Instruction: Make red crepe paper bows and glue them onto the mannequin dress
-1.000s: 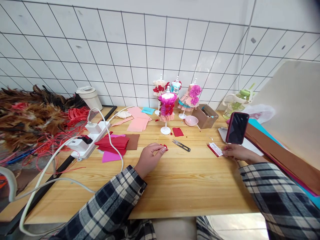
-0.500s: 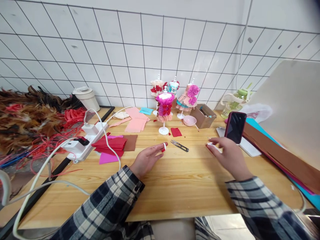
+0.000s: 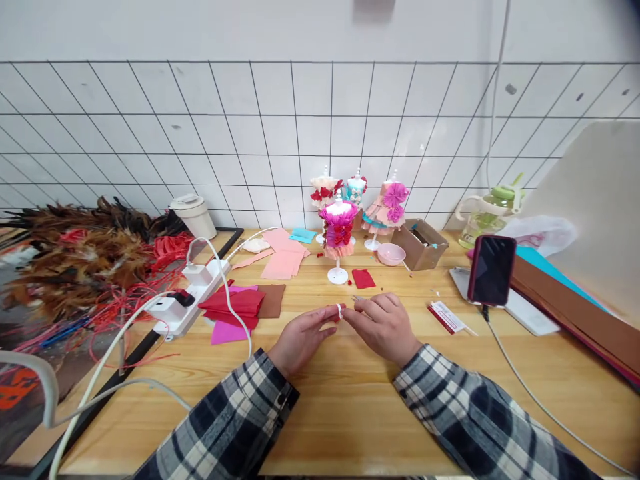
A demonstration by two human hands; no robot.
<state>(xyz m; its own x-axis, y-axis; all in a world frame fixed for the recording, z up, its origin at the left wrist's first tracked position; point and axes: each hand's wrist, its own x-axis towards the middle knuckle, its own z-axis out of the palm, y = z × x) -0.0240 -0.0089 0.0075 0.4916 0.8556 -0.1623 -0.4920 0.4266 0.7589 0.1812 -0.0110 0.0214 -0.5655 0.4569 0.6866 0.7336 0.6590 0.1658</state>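
Observation:
My left hand (image 3: 304, 339) is held over the table, fingers stretched out and thumb apart. A narrow white band (image 3: 340, 312) goes around one of its fingers close to the tip. My right hand (image 3: 383, 327) reaches in from the right; its thumb and fingertip pinch at this band, and its other fingers are curled. A small pointed metal tip (image 3: 357, 298) shows beyond the right hand's knuckles, where the thread snips lie mostly hidden. Just behind lies a red paper square (image 3: 363, 279). A small dress form in a magenta and red paper dress (image 3: 338, 230) stands beyond.
More dressed forms (image 3: 387, 207), a pink bowl (image 3: 391, 254) and a cardboard box (image 3: 421, 245) stand at the back. On the right are a red-and-white packet (image 3: 447, 317) and a phone (image 3: 493, 272) with cable. Left: folded papers (image 3: 233, 305), a power strip (image 3: 197, 293), feathers (image 3: 90, 260).
My right hand has moved left from beside the phone to my left hand's fingertips, uncovering the red-and-white packet and covering most of the snips. The camera view has tilted.

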